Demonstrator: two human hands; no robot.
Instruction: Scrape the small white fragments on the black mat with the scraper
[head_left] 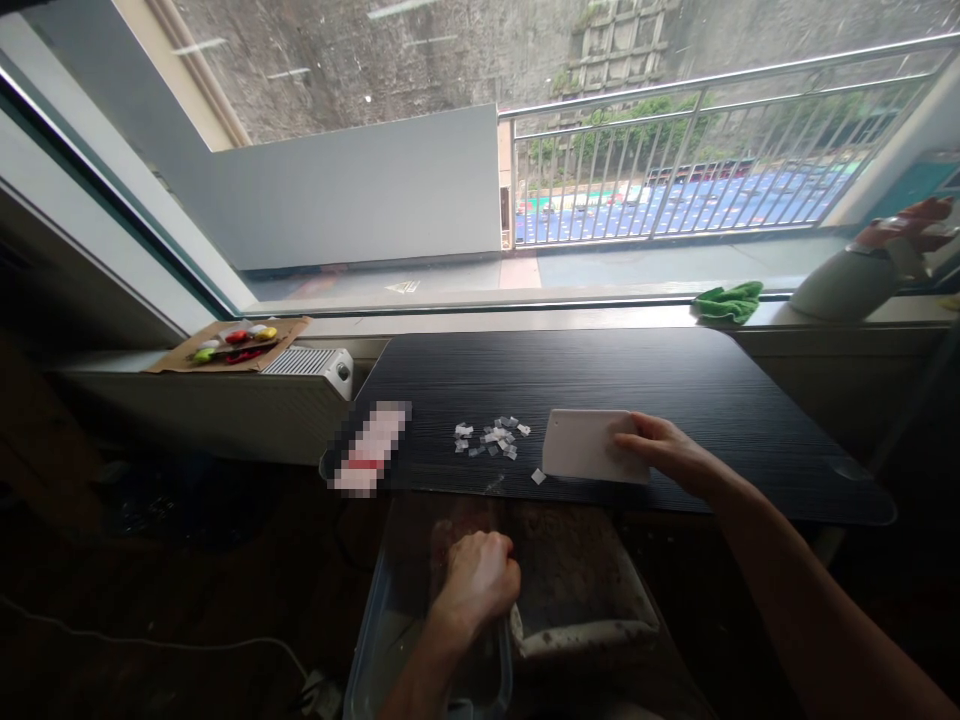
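Observation:
My right hand (660, 450) grips the right end of a flat white rectangular panel (581, 445) on the dark tabletop. The panel has a small dark dot near its upper left corner. Just left of it lies a scatter of small white and translucent square pieces (495, 437), with a single white square (538, 477) nearer the table's front edge. My left hand (484, 570) is closed, low over a clear plastic bin (375, 610) below the table edge. Whatever its fingers hold, if anything, is hidden.
A blurred-out pinkish item (373, 450) lies at the left of the dark table (637, 370). Cardboard with colourful objects (236, 345) rests on the radiator (315, 365). On the sill are a green cloth (727, 302) and a pale rounded vessel (847, 280). A white cable (187, 643) crosses the floor.

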